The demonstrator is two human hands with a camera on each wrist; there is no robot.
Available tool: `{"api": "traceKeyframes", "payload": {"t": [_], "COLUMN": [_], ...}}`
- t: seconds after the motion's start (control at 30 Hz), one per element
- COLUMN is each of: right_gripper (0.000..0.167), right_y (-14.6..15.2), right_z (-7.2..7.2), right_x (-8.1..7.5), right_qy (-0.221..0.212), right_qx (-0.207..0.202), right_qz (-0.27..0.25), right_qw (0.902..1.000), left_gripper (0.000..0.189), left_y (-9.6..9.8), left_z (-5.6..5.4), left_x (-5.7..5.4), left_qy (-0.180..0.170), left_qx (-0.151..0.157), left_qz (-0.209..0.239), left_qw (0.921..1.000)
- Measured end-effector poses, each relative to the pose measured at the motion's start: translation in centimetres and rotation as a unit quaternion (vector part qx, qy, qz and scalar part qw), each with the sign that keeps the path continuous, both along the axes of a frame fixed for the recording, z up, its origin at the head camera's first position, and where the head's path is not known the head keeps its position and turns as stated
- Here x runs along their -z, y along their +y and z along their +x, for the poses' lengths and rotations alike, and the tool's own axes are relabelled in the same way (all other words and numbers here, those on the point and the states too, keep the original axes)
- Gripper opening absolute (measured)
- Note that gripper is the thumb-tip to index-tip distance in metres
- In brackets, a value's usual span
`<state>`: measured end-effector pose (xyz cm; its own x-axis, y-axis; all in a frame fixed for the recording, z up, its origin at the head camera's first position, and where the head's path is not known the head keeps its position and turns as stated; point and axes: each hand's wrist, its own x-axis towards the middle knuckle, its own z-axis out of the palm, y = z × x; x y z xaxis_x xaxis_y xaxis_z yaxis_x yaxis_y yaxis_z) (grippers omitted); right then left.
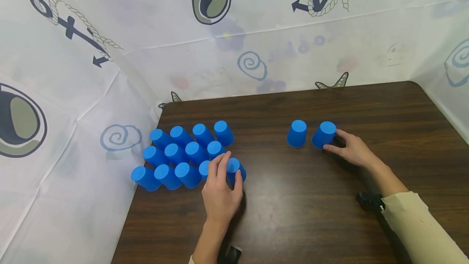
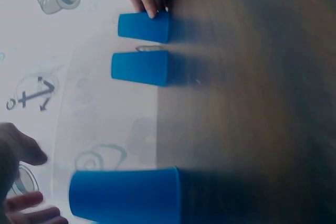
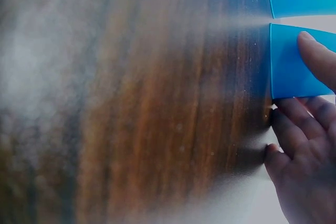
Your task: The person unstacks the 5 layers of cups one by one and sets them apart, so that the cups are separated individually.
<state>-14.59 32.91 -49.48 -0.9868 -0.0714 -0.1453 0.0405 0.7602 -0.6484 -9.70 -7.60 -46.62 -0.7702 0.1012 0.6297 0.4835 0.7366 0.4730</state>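
On the brown table (image 1: 293,207) stand many upside-down blue cups. My right hand (image 1: 351,148) holds the blue cup (image 1: 324,135) farthest right by its sides, thumb on one side and fingers on the other. Just left of that one is a second blue cup (image 1: 296,134), with a narrow gap between them. My left hand (image 1: 221,194) is over the near right end of the cup group, at a blue cup (image 1: 234,168). The left wrist view shows this hand's spread fingers (image 2: 26,200) above a large blue cup (image 2: 126,195), apart from it.
Several more upside-down blue cups (image 1: 187,174) stand in slanted rows at the table's left side, close to its left edge. White printed cloth (image 1: 205,68) hangs behind and beside the table. Dark wrist devices (image 1: 368,201) are on both arms.
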Motion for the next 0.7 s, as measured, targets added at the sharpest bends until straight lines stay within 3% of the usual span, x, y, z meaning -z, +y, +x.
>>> {"api": "traceKeyframes", "payload": {"t": [0.1,0.17,0.3,0.43,0.53,0.7], "right_gripper": [0.088,0.089,0.089,0.088,0.088,0.088], "right_y": [-0.1,-0.2,-0.2,-0.2,-0.2,-0.2], "right_z": [0.0,0.0,0.0,0.0,0.0,0.0], "right_x": [0.0,0.0,0.1,0.1,0.0,-0.1], "right_qy": [0.0,-0.003,-0.003,0.001,0.0,-0.001], "right_qx": [0.0,0.0,0.001,0.001,0.003,0.006], "right_qz": [-0.003,-0.005,-0.004,-0.004,-0.007,-0.005], "right_qw": [1.0,1.0,1.0,1.0,1.0,1.0], "left_gripper": [0.059,0.059,0.064,0.07,0.073,0.077], "left_y": [1.2,2.5,5.6,8.8,11.0,13.9], "left_z": [-0.2,-0.5,-1.6,-3.7,-5.4,-7.4], "left_x": [-0.7,-0.9,-0.6,0.1,0.2,0.4], "left_qy": [0.021,0.009,-0.076,-0.168,-0.203,-0.227], "left_qx": [0.041,0.064,0.096,0.107,0.108,0.112], "left_qz": [0.019,0.023,0.013,-0.009,-0.027,-0.057], "left_qw": [0.9988,0.9976,0.9924,0.9799,0.9729,0.9657]}}
